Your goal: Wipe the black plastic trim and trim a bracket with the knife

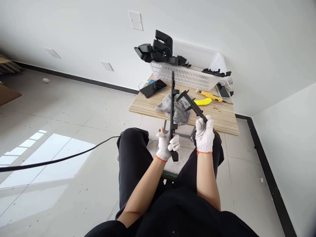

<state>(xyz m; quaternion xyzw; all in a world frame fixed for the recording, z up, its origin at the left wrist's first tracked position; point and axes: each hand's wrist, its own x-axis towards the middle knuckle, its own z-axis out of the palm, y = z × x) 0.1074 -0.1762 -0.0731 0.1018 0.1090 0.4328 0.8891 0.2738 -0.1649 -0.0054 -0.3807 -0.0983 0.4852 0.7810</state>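
I sit with black trousers, both hands in white knit gloves. My left hand (167, 145) is closed round the lower end of a long black plastic strip (172, 108) that stands nearly upright between my knees and the table. My right hand (204, 134) grips the handle end of a black caliper (193, 105), which slants up and to the left, its jaws close to the strip's upper part. Whether the jaws touch the strip is unclear.
A low wooden table (222, 120) carries a grey cloth (181, 108), a black phone (153, 88), a yellow knife (202, 102), a yellow tool (209, 95) and a white basket (190, 76) with black plastic parts. A black cable (61, 158) crosses the floor at left.
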